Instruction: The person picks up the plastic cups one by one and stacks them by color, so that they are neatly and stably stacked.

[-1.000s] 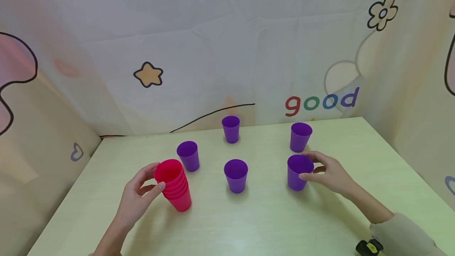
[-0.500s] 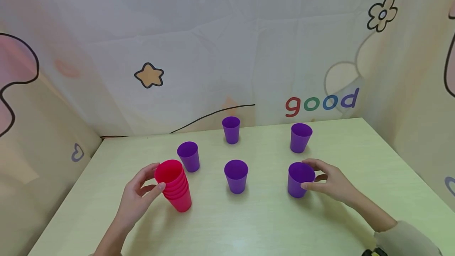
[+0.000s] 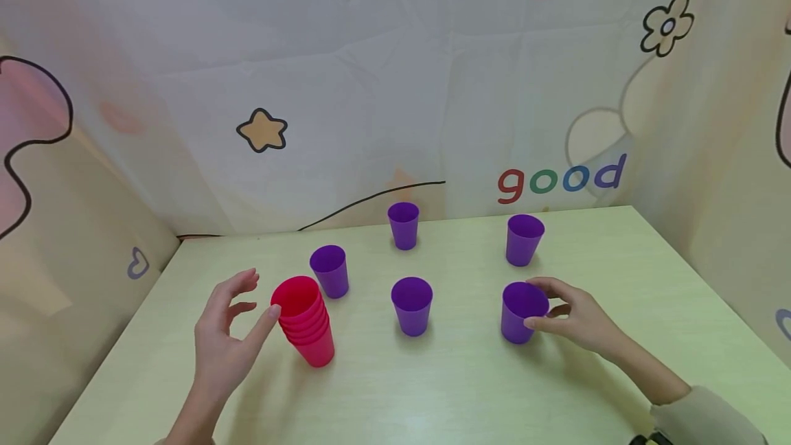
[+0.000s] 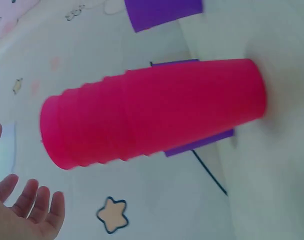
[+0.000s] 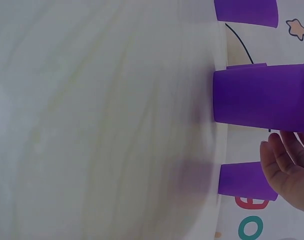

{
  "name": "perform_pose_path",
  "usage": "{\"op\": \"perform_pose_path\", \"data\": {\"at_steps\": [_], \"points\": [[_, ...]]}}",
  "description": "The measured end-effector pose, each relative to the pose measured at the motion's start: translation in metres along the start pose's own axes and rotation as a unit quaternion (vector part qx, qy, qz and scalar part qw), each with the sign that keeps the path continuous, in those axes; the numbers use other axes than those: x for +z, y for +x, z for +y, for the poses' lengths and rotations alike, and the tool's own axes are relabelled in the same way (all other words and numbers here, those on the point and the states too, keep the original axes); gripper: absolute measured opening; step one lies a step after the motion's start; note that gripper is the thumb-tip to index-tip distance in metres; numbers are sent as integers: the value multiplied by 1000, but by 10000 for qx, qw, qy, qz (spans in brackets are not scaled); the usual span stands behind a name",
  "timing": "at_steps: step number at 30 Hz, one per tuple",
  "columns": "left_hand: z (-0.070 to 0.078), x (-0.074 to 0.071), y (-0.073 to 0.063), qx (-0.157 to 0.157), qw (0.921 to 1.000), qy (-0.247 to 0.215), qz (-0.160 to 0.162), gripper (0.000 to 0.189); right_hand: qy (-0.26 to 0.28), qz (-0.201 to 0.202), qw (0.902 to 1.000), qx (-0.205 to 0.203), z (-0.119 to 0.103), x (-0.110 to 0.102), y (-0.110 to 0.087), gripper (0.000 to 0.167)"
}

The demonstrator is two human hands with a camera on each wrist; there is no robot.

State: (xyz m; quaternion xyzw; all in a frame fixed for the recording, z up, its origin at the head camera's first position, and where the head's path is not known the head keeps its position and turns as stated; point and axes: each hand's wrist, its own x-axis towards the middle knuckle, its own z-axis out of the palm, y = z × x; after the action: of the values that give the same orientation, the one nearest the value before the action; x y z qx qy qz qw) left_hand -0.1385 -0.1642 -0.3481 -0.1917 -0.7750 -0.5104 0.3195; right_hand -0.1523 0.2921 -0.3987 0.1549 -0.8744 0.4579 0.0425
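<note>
A stack of several red cups (image 3: 315,338) stands mouth up at the front left. My left hand (image 3: 225,349) is beside it with fingers spread, the thumb tip close to the top rim. In the left wrist view the fingers (image 4: 34,205) are apart from the stack. At the right, my right hand (image 3: 583,321) holds a purple cup (image 3: 514,321) between thumb and fingers at its upper side. That cup is upright, low at the table surface. The right wrist view has this purple cup (image 5: 262,97) large, with some fingers below it and the thumb mostly out of frame.
More upright purple cups stand around: one in the middle (image 3: 414,314), one behind the red stack at the left, one at the back centre (image 3: 404,232) and one at the back right (image 3: 522,246). A printed cloth (image 3: 371,101) walls the table's (image 3: 395,397) back and sides.
My left hand has let go of the red stack and drawn back to the left. My right hand brought its purple cup slightly nearer to me, then stayed still.
</note>
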Motion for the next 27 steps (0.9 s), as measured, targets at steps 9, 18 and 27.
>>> {"op": "perform_pose_path", "data": {"at_steps": [9, 18, 27], "points": [[27, 14, 6, 883, 9910, -999, -75, 51, -29, -6, 10000, 76, 0, 0, 0, 52], [41, 43, 7, 756, 9829, -1447, -847, 54, -8, 9, 10000, 85, 1, -1, 0, 52], [42, 88, -1, 51, 9757, -1595, -1502, 56, -30, 20, 9998, 198, 1, 0, -1, 53]]}}
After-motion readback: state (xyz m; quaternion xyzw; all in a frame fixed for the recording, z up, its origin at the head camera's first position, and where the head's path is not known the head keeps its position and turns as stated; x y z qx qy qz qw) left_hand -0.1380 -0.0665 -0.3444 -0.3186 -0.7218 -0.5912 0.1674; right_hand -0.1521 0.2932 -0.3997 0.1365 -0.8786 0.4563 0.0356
